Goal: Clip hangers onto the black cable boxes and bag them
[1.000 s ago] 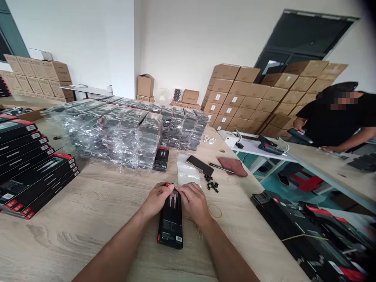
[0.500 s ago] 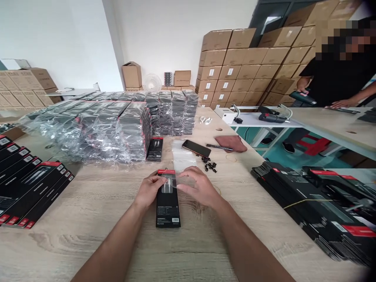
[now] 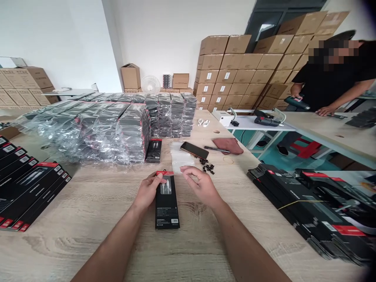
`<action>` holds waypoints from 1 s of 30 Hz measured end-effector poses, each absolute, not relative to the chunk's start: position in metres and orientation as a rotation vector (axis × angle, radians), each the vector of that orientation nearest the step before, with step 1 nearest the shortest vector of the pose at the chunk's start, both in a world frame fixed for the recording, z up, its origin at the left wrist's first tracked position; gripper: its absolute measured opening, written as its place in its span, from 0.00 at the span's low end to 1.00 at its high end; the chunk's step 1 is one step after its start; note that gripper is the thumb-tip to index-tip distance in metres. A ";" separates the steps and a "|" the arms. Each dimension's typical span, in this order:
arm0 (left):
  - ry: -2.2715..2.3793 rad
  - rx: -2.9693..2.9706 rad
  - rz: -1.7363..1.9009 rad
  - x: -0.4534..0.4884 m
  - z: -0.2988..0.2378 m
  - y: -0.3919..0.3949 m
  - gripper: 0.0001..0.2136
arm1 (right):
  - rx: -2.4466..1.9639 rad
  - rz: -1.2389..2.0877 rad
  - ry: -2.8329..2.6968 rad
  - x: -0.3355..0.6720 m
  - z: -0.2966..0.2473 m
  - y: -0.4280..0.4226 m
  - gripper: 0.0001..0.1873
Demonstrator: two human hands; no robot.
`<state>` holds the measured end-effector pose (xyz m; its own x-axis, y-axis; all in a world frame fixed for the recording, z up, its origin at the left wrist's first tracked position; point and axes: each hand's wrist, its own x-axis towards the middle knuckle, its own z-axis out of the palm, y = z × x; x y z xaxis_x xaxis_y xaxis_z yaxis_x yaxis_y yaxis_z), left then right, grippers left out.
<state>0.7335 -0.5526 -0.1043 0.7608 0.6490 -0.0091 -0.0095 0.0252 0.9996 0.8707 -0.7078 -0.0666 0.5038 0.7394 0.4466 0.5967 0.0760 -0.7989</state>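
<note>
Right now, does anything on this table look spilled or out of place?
Small black parts lie scattered loose on the wood near a phone, unlike the neatly stacked packs. A thin yellow cord also strays across the black boxes on the right.

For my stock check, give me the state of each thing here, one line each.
Black cable box: lying flat, unwrapped
Left hand: gripping the box's upper edge
Right hand: raised, empty, apart from the box
Smartphone: lying flat
Clear plastic bag: flat, under the phone's edge
Shrink-wrapped box stacks: sealed in clear film
Cardboard cartons: stacked
</note>
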 end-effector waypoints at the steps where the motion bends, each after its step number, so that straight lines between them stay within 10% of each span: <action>1: 0.562 1.462 0.554 0.733 -0.104 -0.552 0.21 | -1.521 0.235 -1.054 0.874 -0.061 -0.709 0.07; 13: 0.525 1.282 0.441 0.729 -0.097 -0.553 0.34 | -1.135 0.652 -0.534 0.892 0.060 -0.699 0.05; 30: 0.249 1.306 0.155 0.725 -0.089 -0.567 0.15 | -1.407 0.654 -0.281 0.941 -0.045 -0.616 0.05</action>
